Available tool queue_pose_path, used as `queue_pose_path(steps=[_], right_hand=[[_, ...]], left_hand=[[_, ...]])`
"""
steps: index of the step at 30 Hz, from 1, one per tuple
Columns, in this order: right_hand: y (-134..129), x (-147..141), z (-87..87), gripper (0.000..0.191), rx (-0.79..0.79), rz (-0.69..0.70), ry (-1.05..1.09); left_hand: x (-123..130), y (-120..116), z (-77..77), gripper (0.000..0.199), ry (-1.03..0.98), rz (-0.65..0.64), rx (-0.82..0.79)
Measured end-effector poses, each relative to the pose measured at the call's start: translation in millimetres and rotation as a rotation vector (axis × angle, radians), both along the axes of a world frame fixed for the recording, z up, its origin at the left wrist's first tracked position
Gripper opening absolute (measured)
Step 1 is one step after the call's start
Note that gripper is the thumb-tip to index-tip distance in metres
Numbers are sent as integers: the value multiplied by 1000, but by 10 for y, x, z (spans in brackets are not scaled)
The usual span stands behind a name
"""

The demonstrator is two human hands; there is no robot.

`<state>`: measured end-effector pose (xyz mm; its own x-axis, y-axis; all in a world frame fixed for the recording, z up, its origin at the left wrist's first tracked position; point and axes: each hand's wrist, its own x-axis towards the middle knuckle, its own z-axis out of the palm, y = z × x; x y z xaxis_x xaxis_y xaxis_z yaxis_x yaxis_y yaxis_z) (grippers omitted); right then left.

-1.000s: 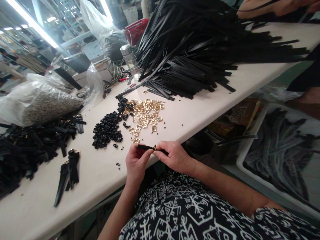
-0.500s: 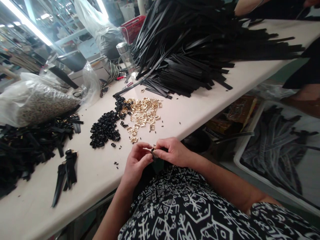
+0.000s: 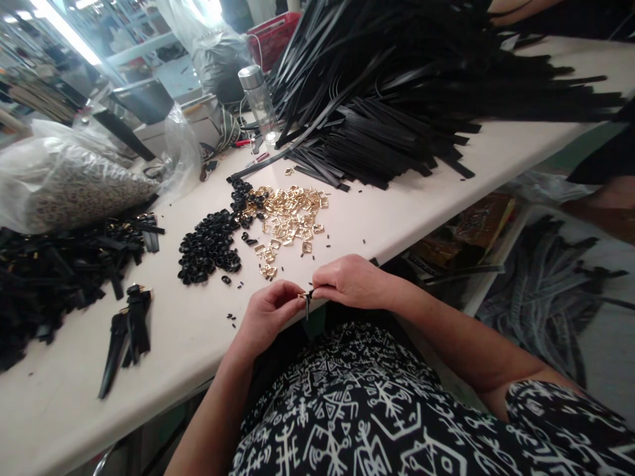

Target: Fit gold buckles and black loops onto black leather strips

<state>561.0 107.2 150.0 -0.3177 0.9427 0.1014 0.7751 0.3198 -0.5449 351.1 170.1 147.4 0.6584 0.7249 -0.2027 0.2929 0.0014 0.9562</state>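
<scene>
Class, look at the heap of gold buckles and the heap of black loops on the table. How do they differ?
Colour: the gold buckles shine, while the black loops are dark.
Shape: the buckles are mostly squarish frames; the loops look rounder.
Spread: the buckles lie scattered at the near edge, whereas most loops are packed closely.
Shared: both are many small pieces with open middles, lying on the pale table.

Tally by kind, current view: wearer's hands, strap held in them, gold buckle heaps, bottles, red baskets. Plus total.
Wearer's hands: 2 (left hand, right hand)
Held black strap: 1
Gold buckle heap: 1, strays excluded
Bottle: 1
Red basket: 1
Total: 6
</scene>
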Motion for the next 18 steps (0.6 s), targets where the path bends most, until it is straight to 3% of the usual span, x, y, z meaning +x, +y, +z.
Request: queue_pose_path(steps=[2, 4, 8, 10, 12, 18], right_hand=[[68, 14, 7, 23, 85, 21, -97], [114, 13, 20, 19, 212, 16, -101], [95, -31, 12, 16, 439, -191, 114], [57, -87, -41, 16, 415, -287, 214], [32, -167, -118, 21, 333, -296, 319], [37, -366, -280, 23, 161, -351, 892]], left_hand=[[22, 28, -31, 10, 60, -7, 85], [55, 69, -69, 10, 30, 48, 71], [152, 134, -138, 17, -227, 274, -198], [213, 128, -160, 19, -336, 365, -303], [276, 90, -172, 21, -407, 414, -384], [397, -73, -188, 22, -517, 426, -465]])
